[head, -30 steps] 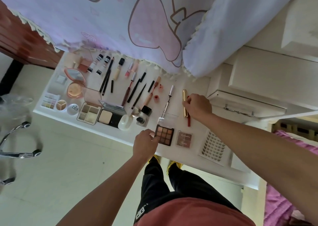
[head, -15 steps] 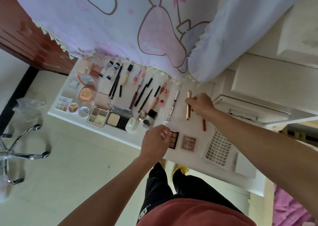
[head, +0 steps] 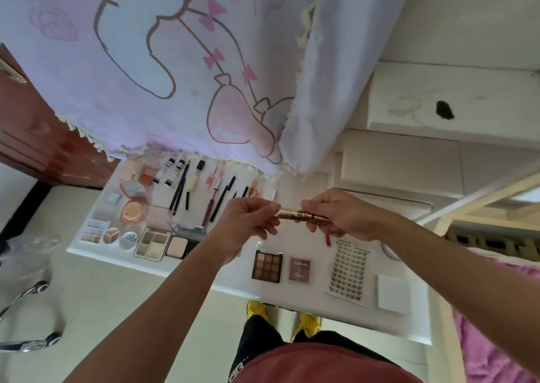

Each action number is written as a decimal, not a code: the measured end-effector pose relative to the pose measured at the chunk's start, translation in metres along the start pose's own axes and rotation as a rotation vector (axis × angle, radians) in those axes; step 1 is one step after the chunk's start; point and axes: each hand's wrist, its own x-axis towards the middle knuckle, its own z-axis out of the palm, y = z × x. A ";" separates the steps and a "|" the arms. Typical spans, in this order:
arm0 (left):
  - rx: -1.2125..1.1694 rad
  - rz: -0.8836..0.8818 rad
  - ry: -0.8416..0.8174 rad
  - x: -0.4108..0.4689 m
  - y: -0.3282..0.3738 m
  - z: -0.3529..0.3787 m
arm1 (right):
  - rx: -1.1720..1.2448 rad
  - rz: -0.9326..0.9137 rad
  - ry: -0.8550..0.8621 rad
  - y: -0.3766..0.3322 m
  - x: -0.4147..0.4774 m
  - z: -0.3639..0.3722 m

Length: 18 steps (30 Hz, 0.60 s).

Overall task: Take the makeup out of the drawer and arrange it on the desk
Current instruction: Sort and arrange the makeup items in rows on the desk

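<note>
Two hands, left, right, one gold tube, two brown palettes.

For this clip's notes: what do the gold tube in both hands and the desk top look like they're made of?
Gold tube: probably plastic with a metallic gold coating; it glints, though metal cannot be ruled out. It is held between left hand and right hand. Desk: smooth white surface, likely laminate or painted board; no grain shows.

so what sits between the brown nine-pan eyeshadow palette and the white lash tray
In the head view, a small closed brown compact lies between the palette and the lash tray.
</note>
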 end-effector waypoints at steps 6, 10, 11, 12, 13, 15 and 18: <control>0.059 0.073 -0.025 -0.001 0.016 0.012 | -0.025 -0.010 -0.040 0.002 -0.029 -0.014; 0.133 0.059 -0.151 -0.003 0.024 0.024 | -0.002 -0.059 -0.053 0.001 -0.041 -0.017; 0.136 0.069 -0.160 -0.003 0.025 0.026 | -0.011 -0.071 -0.060 0.000 -0.043 -0.017; 0.136 0.082 -0.158 -0.003 0.026 0.027 | -0.025 -0.081 -0.071 0.000 -0.046 -0.017; 0.136 0.094 -0.151 -0.002 0.026 0.028 | -0.043 -0.087 -0.079 0.000 -0.047 -0.017; 0.132 0.104 -0.138 -0.001 0.025 0.030 | -0.132 -0.108 -0.039 0.001 -0.050 -0.015; 0.112 0.097 -0.135 -0.002 0.024 0.031 | -0.402 -0.197 0.093 0.004 -0.049 -0.010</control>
